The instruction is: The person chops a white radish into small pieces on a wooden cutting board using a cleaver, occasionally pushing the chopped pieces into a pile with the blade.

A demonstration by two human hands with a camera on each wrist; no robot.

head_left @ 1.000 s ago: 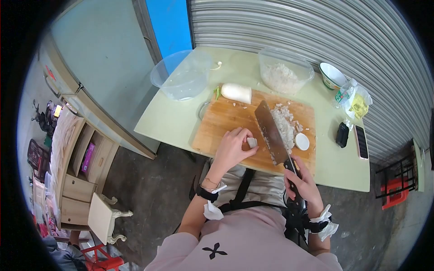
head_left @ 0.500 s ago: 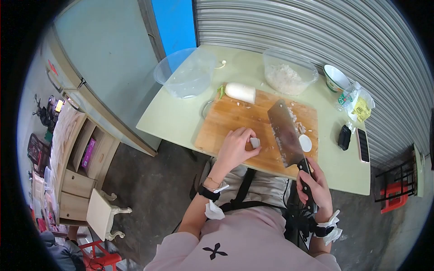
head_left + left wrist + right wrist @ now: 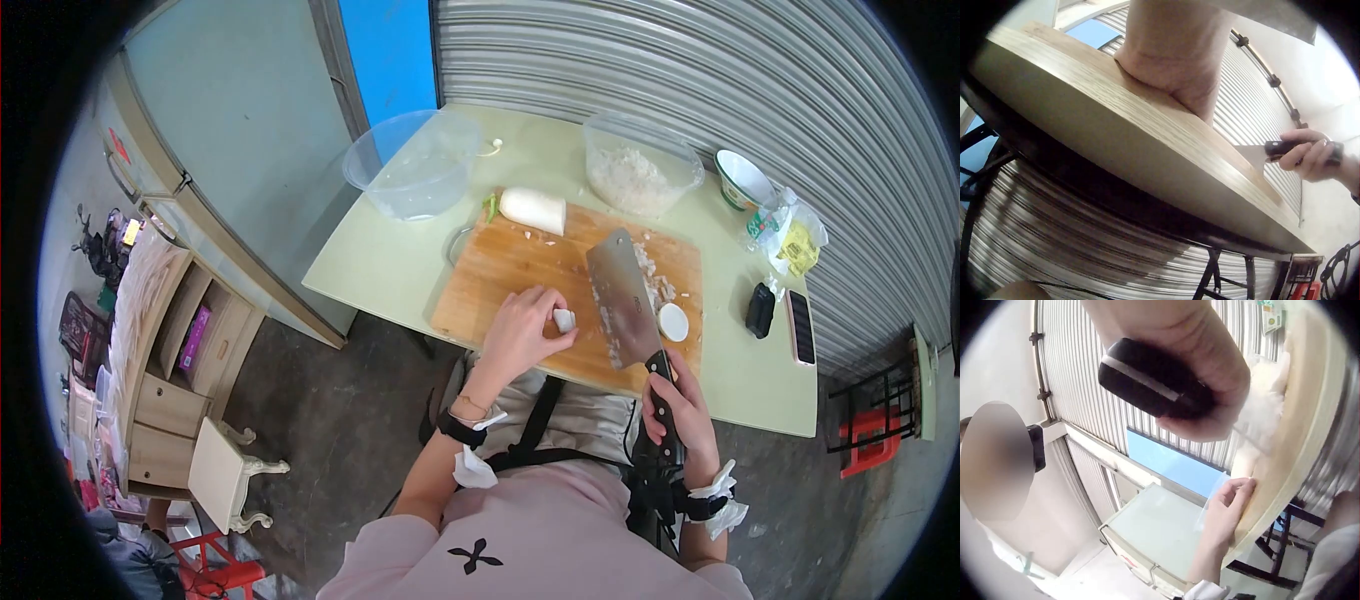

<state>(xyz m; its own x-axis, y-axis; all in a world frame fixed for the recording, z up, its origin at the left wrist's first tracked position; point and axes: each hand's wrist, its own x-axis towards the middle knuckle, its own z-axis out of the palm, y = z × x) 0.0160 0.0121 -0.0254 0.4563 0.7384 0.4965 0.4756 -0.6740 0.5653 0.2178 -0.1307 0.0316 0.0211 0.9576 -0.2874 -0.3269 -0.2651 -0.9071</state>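
Gripping the knife (image 3: 622,300) in your right hand (image 3: 682,408), pinching a white piece (image 3: 564,321) in your left hand (image 3: 520,330)

From the head view, you have the white piece between the thumb and curled fingers of your left hand, over the near part of the cutting board (image 3: 515,265). Your right hand is wrapped around the black handle (image 3: 664,412), and the broad blade covers part of the chopped white bits (image 3: 658,285). A round white slice (image 3: 673,322) sits just beside the blade. Toward the far left corner of the board you have a thick white vegetable (image 3: 532,210), with green stems (image 3: 490,207) at its end. Beyond the board are two clear tubs, the left one (image 3: 415,175) and the right one (image 3: 640,180), which holds white shreds (image 3: 627,178).

Your left wrist view adds a side look at your right fingers closed around the handle, but it hides the white piece. Your right wrist view shows the butt of the handle up close, with your left fingertips at the board; the piece cannot be made out there. You cannot tell whether the blade touches the board.
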